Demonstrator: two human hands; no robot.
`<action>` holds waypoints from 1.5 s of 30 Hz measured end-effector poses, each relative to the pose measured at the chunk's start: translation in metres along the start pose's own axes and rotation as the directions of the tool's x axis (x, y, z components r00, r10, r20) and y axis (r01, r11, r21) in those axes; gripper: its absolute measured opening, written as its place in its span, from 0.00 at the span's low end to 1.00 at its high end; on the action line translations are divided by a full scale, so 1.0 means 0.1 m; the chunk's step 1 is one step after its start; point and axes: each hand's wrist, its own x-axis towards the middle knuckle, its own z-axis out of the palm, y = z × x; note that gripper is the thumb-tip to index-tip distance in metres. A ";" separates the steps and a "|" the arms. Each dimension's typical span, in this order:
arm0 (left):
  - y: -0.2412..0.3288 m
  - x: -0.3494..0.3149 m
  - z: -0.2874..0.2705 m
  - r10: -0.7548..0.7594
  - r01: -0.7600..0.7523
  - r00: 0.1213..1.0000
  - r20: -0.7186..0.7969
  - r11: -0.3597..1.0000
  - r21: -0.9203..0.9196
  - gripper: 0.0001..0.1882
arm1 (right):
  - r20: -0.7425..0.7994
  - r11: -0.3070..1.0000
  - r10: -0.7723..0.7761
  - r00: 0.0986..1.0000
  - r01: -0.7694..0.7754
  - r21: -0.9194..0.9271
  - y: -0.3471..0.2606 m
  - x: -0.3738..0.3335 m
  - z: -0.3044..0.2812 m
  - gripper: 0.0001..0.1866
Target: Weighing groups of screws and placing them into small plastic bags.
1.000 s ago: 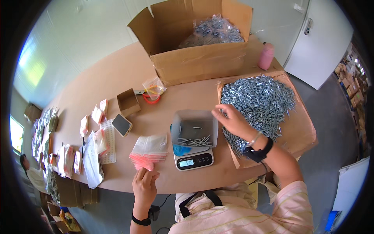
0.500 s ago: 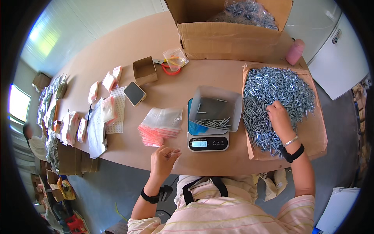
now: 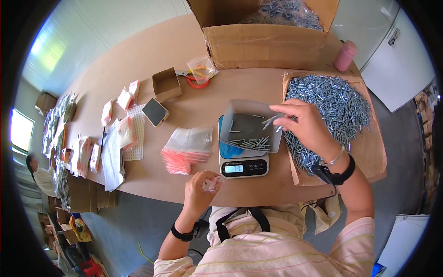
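My right hand [image 3: 304, 123] is over the right side of a translucent plastic tray [image 3: 278, 138], its fingers closed on a few silvery screws [image 3: 272, 121]. Several more screws [image 3: 251, 143] lie in the tray, mostly along its near side. The tray sits tilted on a digital scale [image 3: 243, 169] with a lit display. Close to the table's front edge, my left hand [image 3: 197, 191] pinches a small clear plastic bag [image 3: 213, 184]. A fanned stack of clear zip bags with red edges [image 3: 188, 145] lies just beyond it.
A big heap of screws [image 3: 330, 108] rests on brown cardboard [image 3: 364, 161] at right. Behind stands an open carton [image 3: 267, 46], with a pink bottle [image 3: 344, 56] beside it. Scissors [image 3: 198, 83], a small box [image 3: 166, 86], a phone [image 3: 155, 112] and filled bags [image 3: 83, 154] lie leftward.
My right hand has moved left from the screw heap to the tray, carrying a few screws. My left hand has shifted slightly right with the bag. The number on the display has changed.
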 end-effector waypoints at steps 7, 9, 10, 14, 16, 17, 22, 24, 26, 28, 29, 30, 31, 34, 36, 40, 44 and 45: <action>0.10 -0.04 0.01 -0.183 0.181 0.983 -0.006 0.977 -0.114 0.13 | -0.015 0.965 0.147 0.989 -0.140 0.222 0.03 0.03 0.04 0.13; 0.01 -0.05 0.05 -0.209 0.208 0.978 0.008 0.967 -0.149 0.14 | -0.041 0.956 0.177 0.983 -0.162 0.243 0.05 0.00 -0.09 0.14; -0.05 -0.07 0.06 -0.217 0.213 0.976 -0.019 0.970 -0.117 0.15 | -0.064 0.942 0.215 0.974 -0.190 0.276 0.06 -0.01 -0.14 0.14; -0.11 -0.06 0.04 -0.151 0.152 0.985 -0.084 0.988 0.005 0.17 | -0.167 0.959 0.255 0.953 -0.227 0.170 0.17 -0.13 -0.46 0.14; -0.11 -0.03 0.01 -0.094 0.099 0.989 -0.115 0.994 0.041 0.17 | -0.224 0.964 0.264 0.938 -0.251 0.086 0.26 -0.20 -0.62 0.15; -0.11 -0.02 0.01 -0.035 0.047 0.989 -0.146 0.995 0.084 0.18 | -0.277 0.960 0.166 0.946 -0.219 -0.174 0.31 -0.23 -0.70 0.15; -0.05 -0.01 -0.03 -0.117 0.118 0.986 -0.115 0.993 -0.001 0.16 | -0.214 0.679 -0.112 0.970 -0.083 -0.730 0.36 -0.32 -0.71 0.15; -0.06 -0.02 -0.03 -0.130 0.127 0.988 -0.087 0.991 -0.031 0.16 | -0.133 0.779 -0.054 0.990 -0.042 -0.626 0.28 -0.27 -0.54 0.15; -0.07 -0.03 0.01 -0.163 0.162 0.986 -0.024 0.986 -0.039 0.16 | 0.022 0.853 -0.066 0.998 0.068 -0.517 0.15 -0.18 -0.25 0.12; -0.06 -0.05 0.02 -0.138 0.138 0.990 -0.032 0.990 -0.026 0.16 | 0.131 0.854 -0.130 0.983 0.178 -0.488 0.24 -0.11 0.10 0.12; -0.05 -0.04 0.03 -0.109 0.108 0.993 -0.039 0.994 -0.017 0.17 | 0.182 0.826 -0.132 0.974 0.210 -0.523 0.27 -0.09 0.25 0.14; -0.04 -0.05 0.03 -0.108 0.108 0.993 -0.040 0.994 -0.016 0.17 | 0.243 0.811 -0.083 0.966 0.207 -0.547 0.27 -0.06 0.40 0.15; -0.01 -0.04 0.03 -0.098 0.098 0.994 -0.045 0.995 -0.001 0.17 | 0.281 0.791 -0.049 0.959 0.209 -0.575 0.32 -0.04 0.50 0.14; 0.02 -0.05 -0.01 -0.073 0.075 0.996 -0.058 0.997 0.019 0.17 | 0.394 0.761 0.090 0.915 0.192 -0.620 0.35 0.12 0.59 0.11; 0.01 -0.06 -0.04 -0.062 0.064 0.996 -0.065 0.998 0.022 0.17 | 0.465 0.748 0.195 0.864 0.175 -0.640 0.35 0.18 0.61 0.09; -0.03 -0.08 -0.04 -0.020 0.026 0.995 -0.096 0.998 0.062 0.18 | 0.436 0.824 0.133 0.890 0.145 -0.548 0.30 0.19 0.55 0.08; -0.01 -0.04 -0.04 -0.087 0.087 0.995 -0.056 0.996 -0.005 0.19 | 0.092 0.927 -0.054 0.994 0.084 -0.366 0.10 0.09 0.27 0.08; -0.02 -0.04 -0.04 -0.092 0.092 0.994 -0.059 0.996 -0.007 0.19 | 0.034 0.839 -0.035 0.999 0.048 -0.542 0.00 0.05 0.13 0.08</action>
